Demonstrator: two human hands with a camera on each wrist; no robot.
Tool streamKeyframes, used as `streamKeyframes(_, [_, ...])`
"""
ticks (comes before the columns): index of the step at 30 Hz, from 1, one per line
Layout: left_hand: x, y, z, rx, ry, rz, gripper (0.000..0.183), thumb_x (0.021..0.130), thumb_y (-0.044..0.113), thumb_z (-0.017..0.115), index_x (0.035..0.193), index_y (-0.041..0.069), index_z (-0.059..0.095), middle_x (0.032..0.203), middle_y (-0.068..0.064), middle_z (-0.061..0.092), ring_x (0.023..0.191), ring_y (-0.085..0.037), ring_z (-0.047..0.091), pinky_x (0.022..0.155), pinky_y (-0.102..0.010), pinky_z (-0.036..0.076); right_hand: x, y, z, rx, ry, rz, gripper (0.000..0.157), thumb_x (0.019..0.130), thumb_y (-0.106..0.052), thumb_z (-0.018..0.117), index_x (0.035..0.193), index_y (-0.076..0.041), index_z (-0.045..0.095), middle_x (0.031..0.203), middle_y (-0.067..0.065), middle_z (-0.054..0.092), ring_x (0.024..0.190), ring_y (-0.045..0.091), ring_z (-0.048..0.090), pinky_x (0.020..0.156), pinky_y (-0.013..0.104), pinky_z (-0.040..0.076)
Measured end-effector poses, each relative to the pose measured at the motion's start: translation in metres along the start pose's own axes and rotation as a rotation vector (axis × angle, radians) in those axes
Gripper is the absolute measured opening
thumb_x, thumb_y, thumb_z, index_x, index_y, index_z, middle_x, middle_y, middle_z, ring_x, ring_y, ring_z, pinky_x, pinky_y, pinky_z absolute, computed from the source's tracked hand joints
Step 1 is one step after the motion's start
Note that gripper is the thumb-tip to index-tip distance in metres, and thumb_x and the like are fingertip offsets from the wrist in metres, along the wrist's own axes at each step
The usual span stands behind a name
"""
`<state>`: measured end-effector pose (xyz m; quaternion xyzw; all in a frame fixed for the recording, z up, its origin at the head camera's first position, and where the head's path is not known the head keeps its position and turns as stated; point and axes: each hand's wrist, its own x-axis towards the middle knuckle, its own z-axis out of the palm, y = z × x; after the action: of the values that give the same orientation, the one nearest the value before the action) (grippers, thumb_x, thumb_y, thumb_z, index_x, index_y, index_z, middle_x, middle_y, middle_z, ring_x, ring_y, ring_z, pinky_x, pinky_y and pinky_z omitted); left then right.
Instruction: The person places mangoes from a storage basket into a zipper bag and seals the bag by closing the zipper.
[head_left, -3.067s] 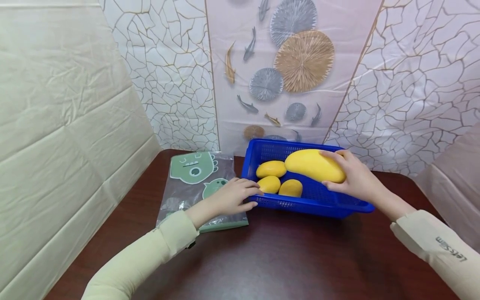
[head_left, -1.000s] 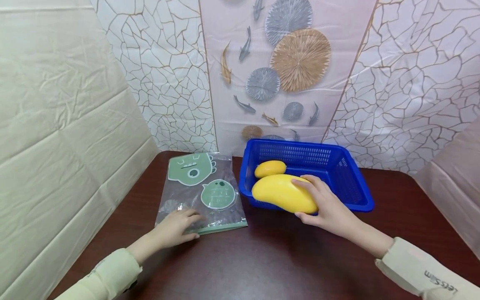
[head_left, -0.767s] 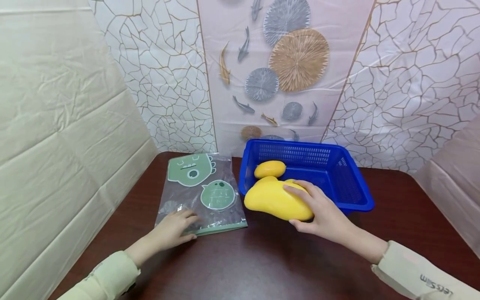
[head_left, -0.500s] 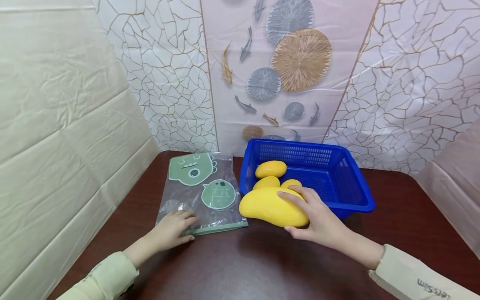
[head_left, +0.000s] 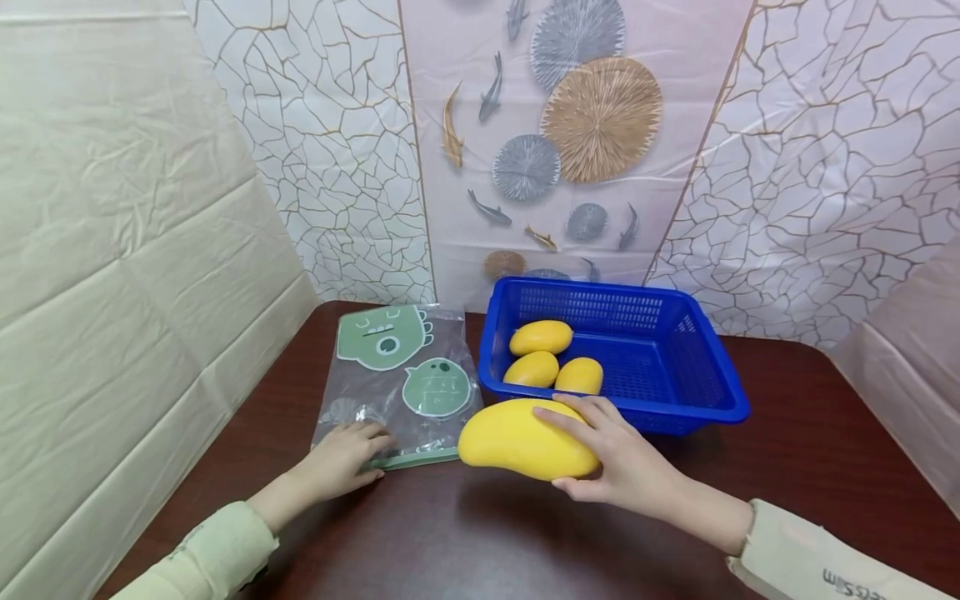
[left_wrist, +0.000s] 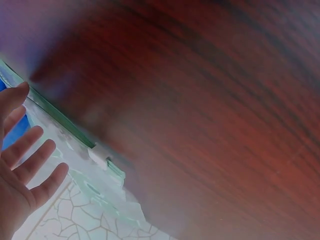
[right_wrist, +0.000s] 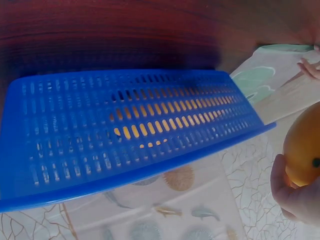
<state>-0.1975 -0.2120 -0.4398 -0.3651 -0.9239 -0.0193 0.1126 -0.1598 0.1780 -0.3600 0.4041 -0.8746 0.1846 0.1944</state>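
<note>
My right hand (head_left: 626, 458) grips a large yellow mango (head_left: 525, 439) by its right end, thumb below and fingers over the top. The mango hangs over the table in front of the blue basket (head_left: 675, 412), with its shadow beneath. At the right wrist view's edge the same mango (right_wrist: 304, 145) shows in part. Over the near left corner of a clear zip bag (head_left: 442, 429) with green cartoon prints lies my left hand (head_left: 337, 462), fingers spread. In the left wrist view those fingers (left_wrist: 30, 145) appear beside the bag's green zip edge and its white slider (left_wrist: 99, 155).
Three smaller yellow mangoes (head_left: 542, 337) lie in the left part of the basket. The basket stands at the back of the dark brown table (head_left: 420, 542), right of the bag. Patterned cloth (head_left: 592, 125) hangs behind, and pale cloth (head_left: 150, 292) closes off the left side.
My right hand has lifted the large mango out of the basket and carried it left and toward me. My left hand has left the basket rim and moved to the bag's near edge.
</note>
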Motion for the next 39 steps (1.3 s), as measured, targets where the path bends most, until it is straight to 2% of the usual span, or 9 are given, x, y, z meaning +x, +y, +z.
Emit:
streamKeyframes(8, [-0.001, 0.0, 0.001, -0.01, -0.029, -0.007, 0.038, 0.074, 0.023, 0.076, 0.109, 0.012, 0.065, 0.103, -0.006, 0.064, 0.096, -0.026, 0.063, 0.077, -0.047, 0.05, 0.0, -0.002, 0.005, -0.005, -0.01, -0.017, 0.075, 0.072, -0.04, 0.077, 0.138, -0.027, 0.046, 0.133, 0.005, 0.05, 0.116, 0.021, 0.046, 0.084, 0.042, 0.051])
streamKeyframes(24, [0.001, -0.005, 0.003, -0.01, 0.034, 0.074, 0.029, 0.07, 0.014, 0.076, 0.098, 0.015, 0.067, 0.086, 0.002, 0.062, 0.076, -0.016, 0.063, 0.066, -0.034, 0.051, -0.003, -0.004, 0.01, -0.009, -0.049, -0.004, 0.075, 0.072, -0.039, 0.077, 0.139, -0.028, 0.045, 0.134, 0.005, 0.05, 0.115, 0.021, 0.047, 0.083, 0.04, 0.052])
streamKeyframes(31, [0.005, -0.006, 0.0, -0.045, 0.023, 0.066, 0.019, 0.073, 0.007, 0.072, 0.092, 0.013, 0.069, 0.082, 0.003, 0.067, 0.072, -0.013, 0.065, 0.062, -0.03, 0.052, -0.003, -0.006, 0.011, -0.004, -0.061, -0.011, 0.074, 0.072, -0.039, 0.076, 0.138, -0.027, 0.045, 0.133, 0.007, 0.051, 0.116, 0.022, 0.047, 0.084, 0.041, 0.052])
streamKeyframes(39, [0.007, -0.002, -0.008, 0.005, 0.058, 0.067, 0.011, 0.073, 0.005, 0.07, 0.08, 0.013, 0.069, 0.072, 0.002, 0.067, 0.063, -0.014, 0.064, 0.053, -0.03, 0.048, -0.004, -0.006, 0.016, 0.002, -0.065, -0.034, 0.072, 0.073, -0.042, 0.075, 0.137, -0.027, 0.046, 0.132, 0.006, 0.051, 0.112, 0.018, 0.047, 0.083, 0.038, 0.051])
